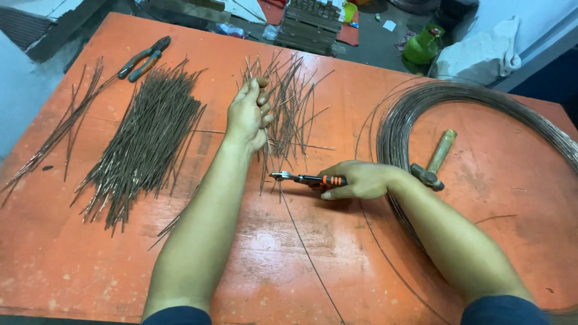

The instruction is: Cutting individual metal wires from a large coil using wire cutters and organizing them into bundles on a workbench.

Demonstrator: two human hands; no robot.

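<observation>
My left hand (248,114) reaches forward over the orange table (90,265) and pinches a few thin cut wires from the loose scatter of wire pieces (295,114) in the middle. My right hand (358,179) grips cutting pliers with orange-and-black handles (307,179), jaws pointing left, resting low on the table just below that scatter. A long single wire (310,259) runs from the pliers' jaws toward the near edge.
A thick pile of cut wires (144,141) lies left of centre, with a thinner bundle (57,135) at far left. A second pair of pliers (143,58) sits at the back left. A large wire coil (475,96) and a hammer (433,162) occupy the right.
</observation>
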